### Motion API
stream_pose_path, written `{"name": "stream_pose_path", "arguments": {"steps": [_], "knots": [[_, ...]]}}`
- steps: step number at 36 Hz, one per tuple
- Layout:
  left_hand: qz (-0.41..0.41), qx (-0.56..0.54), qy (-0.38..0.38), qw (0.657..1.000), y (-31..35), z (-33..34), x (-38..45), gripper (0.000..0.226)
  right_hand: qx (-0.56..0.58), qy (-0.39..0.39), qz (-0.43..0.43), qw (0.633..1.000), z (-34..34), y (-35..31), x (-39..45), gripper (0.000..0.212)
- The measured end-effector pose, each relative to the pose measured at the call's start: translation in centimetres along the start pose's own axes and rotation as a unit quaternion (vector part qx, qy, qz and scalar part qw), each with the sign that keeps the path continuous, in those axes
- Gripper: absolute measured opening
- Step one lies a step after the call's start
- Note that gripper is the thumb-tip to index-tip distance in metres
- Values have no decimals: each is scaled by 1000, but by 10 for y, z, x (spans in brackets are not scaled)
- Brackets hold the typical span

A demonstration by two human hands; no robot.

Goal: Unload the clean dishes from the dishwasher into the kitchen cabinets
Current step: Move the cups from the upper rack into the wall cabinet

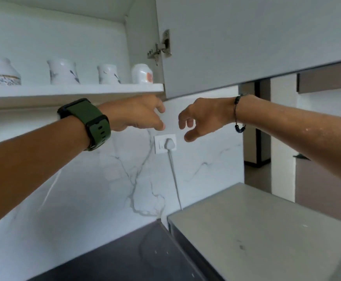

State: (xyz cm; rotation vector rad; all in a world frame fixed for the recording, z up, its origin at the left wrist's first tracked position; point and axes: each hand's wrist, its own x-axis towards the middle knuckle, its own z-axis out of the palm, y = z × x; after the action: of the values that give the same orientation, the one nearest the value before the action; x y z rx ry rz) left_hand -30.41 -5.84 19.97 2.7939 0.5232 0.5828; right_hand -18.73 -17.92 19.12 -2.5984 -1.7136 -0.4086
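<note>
So both hands are up by the open wall cabinet and neither has anything in it. The left hand, with a chunky green watch on the wrist, sits just under the front edge of the cabinet shelf, fingers loosely extended, grip slack and holding nothing. The right hand, with a thin beaded bracelet, hangs close beside it with fingers loosely curled, also empty. My guess is that a dish has been set down and the hands are between trips, but that's just a read from how they hang. The clean dishes in view are all on that shelf, upside down, probably so dust stays out and any leftover water drains: a wide patterned bowl at the far left, two white mugs with dark leaf marks, and a small white cup with an orange patch tucked into the right corner. They're lined up along the front with gaps, so there's still room between them. The cabinet door is swung wide open on its hinge, which keeps it clear of the arms. Below is a marble backsplash with a plugged-in wall socket, a dark desk, and a grey flat-topped unit at the right. The dishwasher itself isn't in frame.
</note>
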Motion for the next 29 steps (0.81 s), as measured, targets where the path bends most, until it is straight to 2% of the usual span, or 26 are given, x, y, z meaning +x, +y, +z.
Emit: {"name": "stream_pose_path", "arguments": {"steps": [5,9,15,18,24,29], "knots": [[13,-2,-44,999,44,51,-53,50,7,-39,27,999,32,8,-82,39],[26,-20,-109,994,93,113,-102,54,24,-91,52,994,68,24,-166,36],[37,-100,-205,973,165,215,-172,52,10,-180,101,978,124,55,-290,27],[54,-133,-244,959,195,271,-198,50,16,-213,120,970,155,74,-343,30],[47,-191,-323,926,232,371,-225,51,69,-252,183,948,222,125,-414,31],[14,-208,-375,903,232,453,-221,51,103,-280,210,931,291,167,-435,31]]}}
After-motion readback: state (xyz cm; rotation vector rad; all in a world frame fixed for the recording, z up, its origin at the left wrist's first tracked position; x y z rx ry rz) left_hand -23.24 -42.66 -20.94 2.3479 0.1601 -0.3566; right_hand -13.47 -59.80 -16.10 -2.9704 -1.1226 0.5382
